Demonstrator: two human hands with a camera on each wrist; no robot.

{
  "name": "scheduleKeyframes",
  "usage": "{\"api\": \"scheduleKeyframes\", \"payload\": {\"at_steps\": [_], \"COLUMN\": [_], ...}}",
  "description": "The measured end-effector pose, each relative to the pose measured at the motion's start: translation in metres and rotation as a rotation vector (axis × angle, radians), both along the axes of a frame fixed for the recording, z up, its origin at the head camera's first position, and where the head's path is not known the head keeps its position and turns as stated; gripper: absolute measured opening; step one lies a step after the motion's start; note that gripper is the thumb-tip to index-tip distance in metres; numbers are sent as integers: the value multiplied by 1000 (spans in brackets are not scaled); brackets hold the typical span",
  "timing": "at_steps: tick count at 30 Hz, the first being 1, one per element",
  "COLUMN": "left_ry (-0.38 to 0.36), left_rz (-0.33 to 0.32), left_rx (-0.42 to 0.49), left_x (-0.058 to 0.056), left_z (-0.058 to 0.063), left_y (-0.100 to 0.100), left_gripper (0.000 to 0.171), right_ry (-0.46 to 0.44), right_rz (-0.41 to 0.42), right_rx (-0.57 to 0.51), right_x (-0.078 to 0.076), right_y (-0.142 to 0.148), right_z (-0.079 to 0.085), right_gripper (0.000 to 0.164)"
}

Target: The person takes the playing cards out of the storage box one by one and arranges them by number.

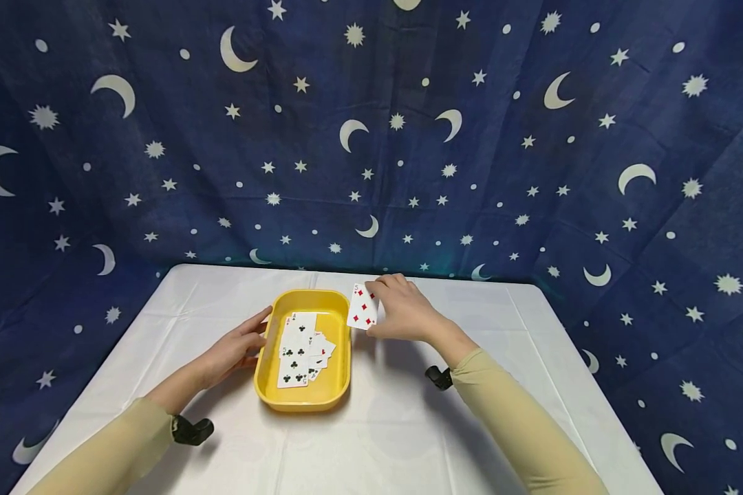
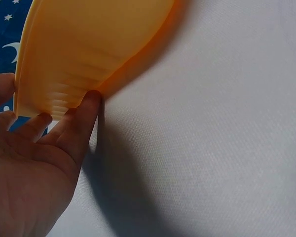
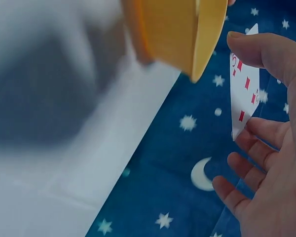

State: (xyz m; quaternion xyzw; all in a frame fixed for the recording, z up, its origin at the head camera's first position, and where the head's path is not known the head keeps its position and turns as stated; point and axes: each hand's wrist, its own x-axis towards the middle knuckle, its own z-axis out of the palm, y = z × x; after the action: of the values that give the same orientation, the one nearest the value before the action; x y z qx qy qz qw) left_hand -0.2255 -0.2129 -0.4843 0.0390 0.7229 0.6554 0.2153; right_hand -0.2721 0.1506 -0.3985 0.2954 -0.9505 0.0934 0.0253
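Observation:
My right hand [image 1: 404,311] pinches a five of diamonds playing card [image 1: 363,307] between thumb and fingers, just past the right rim of a yellow tray [image 1: 303,400]. In the right wrist view that card [image 3: 245,89] stands on edge, and the other fingers spread away from it. My left hand [image 1: 238,348] rests at the tray's left side; in the left wrist view its extended fingers touch the tray's outer wall [image 2: 93,39]. Several playing cards lie overlapping inside the tray, with a five of clubs [image 1: 294,370] at the near end and other cards partly covered.
A white cloth covers the table [image 1: 402,440] under the tray. Behind its far edge hangs a dark blue curtain [image 1: 384,172] printed with moons and stars. Black wrist-worn cameras [image 1: 192,432] sit at both sleeves.

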Motion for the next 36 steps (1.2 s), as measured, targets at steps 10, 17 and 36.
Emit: {"api": "scheduleKeyframes", "payload": {"at_steps": [10, 17, 36], "left_ry": [4, 3, -13], "left_rz": [7, 10, 15], "left_rx": [-11, -15, -42], "left_x": [1, 1, 1], "left_z": [1, 1, 1], "left_y": [2, 2, 2], "left_gripper": [77, 77, 77], "right_ry": [-49, -131, -345], "right_rz": [-34, -44, -128], "right_rx": [24, 68, 63], "right_x": [0, 1, -26], "right_y": [44, 60, 79], "right_z": [-11, -26, -64], "right_gripper": [89, 90, 86]}}
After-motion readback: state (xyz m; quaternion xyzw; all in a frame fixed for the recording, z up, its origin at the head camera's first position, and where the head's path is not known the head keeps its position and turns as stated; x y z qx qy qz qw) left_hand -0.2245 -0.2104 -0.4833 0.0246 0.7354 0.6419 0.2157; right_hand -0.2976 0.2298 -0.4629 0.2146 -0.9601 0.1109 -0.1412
